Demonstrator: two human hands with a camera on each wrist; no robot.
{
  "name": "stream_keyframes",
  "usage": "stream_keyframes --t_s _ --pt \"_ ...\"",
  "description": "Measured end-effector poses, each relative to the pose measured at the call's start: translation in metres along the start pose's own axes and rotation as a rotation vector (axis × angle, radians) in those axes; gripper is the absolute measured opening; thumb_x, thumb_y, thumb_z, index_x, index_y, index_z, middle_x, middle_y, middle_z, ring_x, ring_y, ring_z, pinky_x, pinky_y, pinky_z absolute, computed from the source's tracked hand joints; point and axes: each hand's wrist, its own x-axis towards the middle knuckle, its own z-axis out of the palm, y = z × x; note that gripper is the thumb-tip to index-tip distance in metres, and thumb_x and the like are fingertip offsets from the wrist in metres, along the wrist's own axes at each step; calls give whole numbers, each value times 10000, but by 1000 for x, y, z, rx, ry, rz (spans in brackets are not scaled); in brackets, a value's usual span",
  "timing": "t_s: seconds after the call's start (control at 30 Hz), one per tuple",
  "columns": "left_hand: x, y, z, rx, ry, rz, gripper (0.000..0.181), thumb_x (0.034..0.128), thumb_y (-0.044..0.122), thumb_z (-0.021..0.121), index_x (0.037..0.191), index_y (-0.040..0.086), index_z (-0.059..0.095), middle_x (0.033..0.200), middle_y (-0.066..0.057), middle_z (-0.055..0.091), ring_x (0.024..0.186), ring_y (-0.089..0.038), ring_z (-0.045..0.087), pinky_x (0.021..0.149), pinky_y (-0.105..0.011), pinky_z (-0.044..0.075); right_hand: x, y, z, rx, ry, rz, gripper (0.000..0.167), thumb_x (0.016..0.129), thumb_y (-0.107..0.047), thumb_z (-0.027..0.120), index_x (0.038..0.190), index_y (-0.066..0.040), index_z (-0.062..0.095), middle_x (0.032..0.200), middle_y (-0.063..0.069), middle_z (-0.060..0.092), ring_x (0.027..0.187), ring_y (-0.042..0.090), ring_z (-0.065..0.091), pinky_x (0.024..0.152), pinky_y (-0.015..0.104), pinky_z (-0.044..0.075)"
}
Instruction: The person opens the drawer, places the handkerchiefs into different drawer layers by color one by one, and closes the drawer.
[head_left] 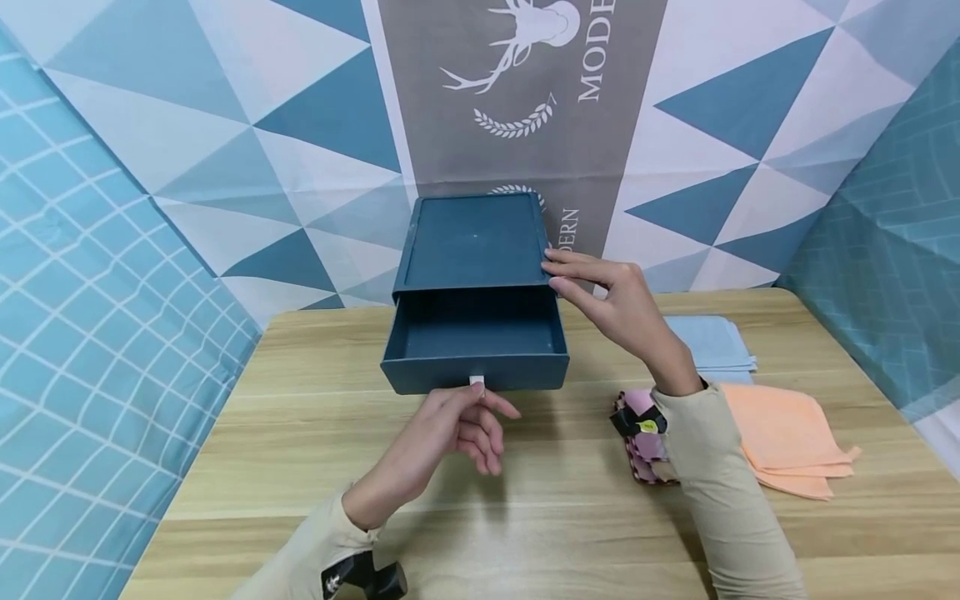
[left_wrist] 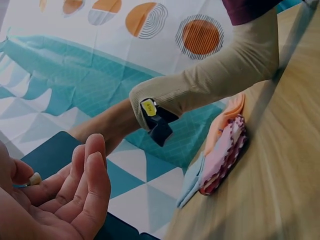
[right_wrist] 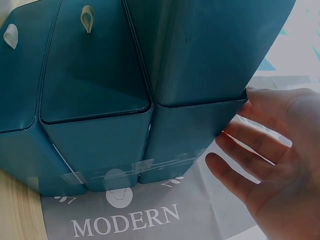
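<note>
A dark blue drawer unit [head_left: 476,240] stands at the back of the table, its top drawer [head_left: 450,375] pulled out. The part of the drawer's inside that shows holds nothing. Between thumb and index finger, my left hand [head_left: 441,429] pinches the white pull tab [head_left: 477,381] on the drawer front; this tab [left_wrist: 34,179] also shows in the left wrist view. My right hand [head_left: 618,304] touches the unit's right side with fingers extended. Seen from the right wrist, the unit has two closed drawers, including the middle drawer [right_wrist: 95,65], beside the pulled-out drawer [right_wrist: 210,50].
To the right lie folded light blue cloths [head_left: 708,342], peach cloths [head_left: 783,429] and a pink cloth with a dark scalloped edge [head_left: 647,450], partly behind the right forearm. A patterned sheet [head_left: 330,158] hangs behind the wooden table [head_left: 300,467].
</note>
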Motion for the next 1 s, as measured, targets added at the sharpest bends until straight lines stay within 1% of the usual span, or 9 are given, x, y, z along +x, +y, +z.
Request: stream_keyframes --t_s 0.13,0.27,0.4,0.57,0.77,0.87,0.93,1.0 --pt "-4 -2 2 -13 -23 3 567 1089 405 337 1167 -66 642 783 -133 664 630 -215 680 608 -337 586 -2 1 -2 -5 1 6 288 980 -180 657 1264 -173 703 1384 -39 595 1316 109 514 886 274 514" --pt "-8 -3 3 -13 -60 10 583 1087 428 339 1189 -64 634 793 -133 665 634 -214 682 600 -322 580 -3 2 -3 -10 8 6 288 979 -168 657 1264 -174 703 1384 -36 596 1315 114 516 888 197 489" --pt "-12 -5 5 -7 -82 11 585 1082 449 342 1189 -43 640 803 -137 670 637 -211 681 605 -320 580 -3 2 -2 -4 12 -1 290 978 -164 658 1264 -178 702 1383 -36 596 1323 117 509 898 167 475" --pt "-18 -6 7 -6 -96 5 592 1080 459 342 1186 -38 645 807 -123 669 643 -206 682 616 -311 582 -2 2 -1 1 8 0 287 979 -168 657 1262 -181 704 1383 -39 596 1318 112 513 890 174 478" --pt "-24 -7 9 -16 -98 2 587 1085 442 339 1164 -46 654 799 -119 665 644 -200 678 611 -296 574 0 0 1 6 3 0 287 976 -166 661 1259 -174 706 1379 -27 600 1324 111 507 932 162 471" --pt "-27 -7 9 -17 -95 1 559 1089 412 340 1124 -51 654 787 -117 652 645 -199 676 613 -303 577 1 0 1 7 5 -5 285 974 -158 663 1256 -166 708 1376 -23 602 1320 115 512 934 156 467" --pt "-29 -7 9 -10 -93 3 534 1094 378 338 1058 -61 639 770 -117 641 641 -202 677 608 -305 577 1 0 1 6 5 -7 284 973 -151 663 1253 -162 709 1375 -21 604 1312 121 522 926 163 474" --pt "-30 -8 10 -5 -91 7 515 1097 347 334 975 -71 608 749 -117 627 635 -210 681 598 -310 577 1 0 1 5 5 -9 280 978 -144 653 1252 -157 709 1375 -19 603 1307 126 528 947 198 481"
